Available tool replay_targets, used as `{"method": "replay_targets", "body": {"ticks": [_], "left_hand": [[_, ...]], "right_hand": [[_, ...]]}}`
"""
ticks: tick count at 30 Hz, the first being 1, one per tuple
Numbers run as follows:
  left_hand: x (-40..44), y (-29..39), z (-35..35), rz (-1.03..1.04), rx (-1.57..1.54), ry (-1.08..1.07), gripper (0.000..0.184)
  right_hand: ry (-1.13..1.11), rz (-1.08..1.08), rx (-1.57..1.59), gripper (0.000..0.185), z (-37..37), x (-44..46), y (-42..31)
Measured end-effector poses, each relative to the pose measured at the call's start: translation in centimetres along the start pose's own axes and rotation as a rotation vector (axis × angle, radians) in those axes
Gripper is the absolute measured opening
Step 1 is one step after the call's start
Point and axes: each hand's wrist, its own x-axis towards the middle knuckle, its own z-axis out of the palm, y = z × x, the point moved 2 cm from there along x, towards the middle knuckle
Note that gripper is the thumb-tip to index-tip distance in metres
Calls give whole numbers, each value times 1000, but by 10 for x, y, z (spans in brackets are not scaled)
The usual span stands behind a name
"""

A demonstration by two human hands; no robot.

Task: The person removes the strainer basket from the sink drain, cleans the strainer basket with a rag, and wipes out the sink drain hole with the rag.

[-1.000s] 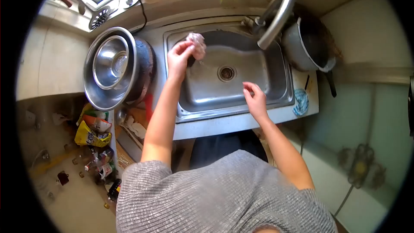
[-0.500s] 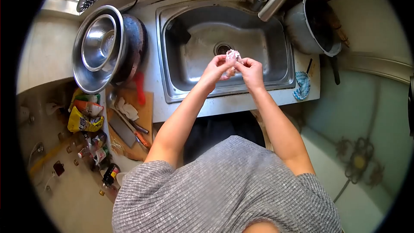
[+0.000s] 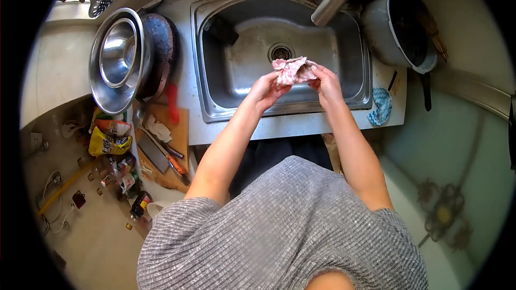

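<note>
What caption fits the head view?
Left hand and right hand hold a pink-and-white cloth over a steel sink.

The pink cloth (image 3: 293,72) (bunched up before) now spreads wider between left grip (image 3: 263,92) and right grip (image 3: 328,87).

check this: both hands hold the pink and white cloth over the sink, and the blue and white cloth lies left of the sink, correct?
Not quite: the head view shows the blue and white cloth right of the sink. The left hand and right hand do hold the pink and white cloth over it.
</note>
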Motion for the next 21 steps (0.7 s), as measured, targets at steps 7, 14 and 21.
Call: {"method": "replay_targets", "body": {"ticks": [7, 14, 21], "left_hand": [[-79, 28, 34, 172, -97, -583, 33], [-200, 95, 137, 556, 51, -1102, 20], [-220, 101, 150, 579, 81, -1140, 12]], "right_hand": [[-496, -46, 10, 17, 21, -62, -64], [-1048, -409, 251, 15, 86, -174, -137], [-1117, -476, 204, 14, 102, -187, -148]]}}
